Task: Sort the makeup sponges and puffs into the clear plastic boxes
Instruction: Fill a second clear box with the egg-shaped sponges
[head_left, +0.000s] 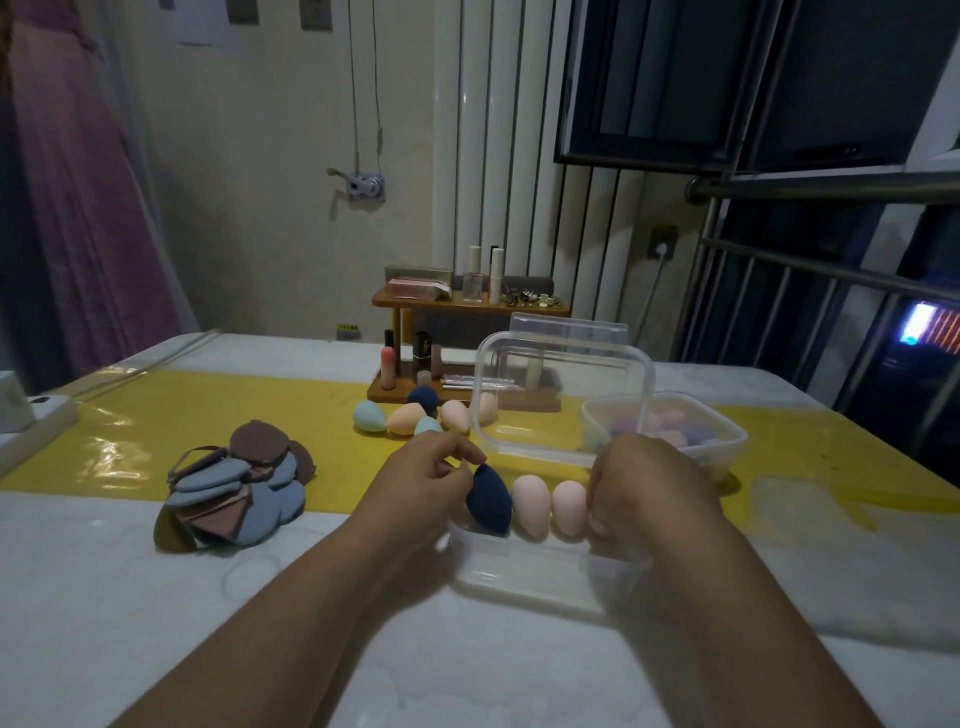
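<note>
Left hand: fingers curled, tips pinching the upper end of a navy sponge. The sponge stands tilted at the left end of the near box.

Right hand: fingers curled at the box's right end, against the right pink sponge. Cannot tell whether it grips the sponge or only touches it.

A middle pink sponge stands between the navy one and the right pink one. The three form one row, side by side.

The lid stands open behind the row.

A second box sits to the right and beyond, with purple and pink sponges inside.

Loose sponges, blue, peach and navy, lie past the left hand, in front of a wooden rack of cosmetics.

A pile of puffs, blue and brown, lies well to the left, at the edge of a yellow strip on the table.
</note>
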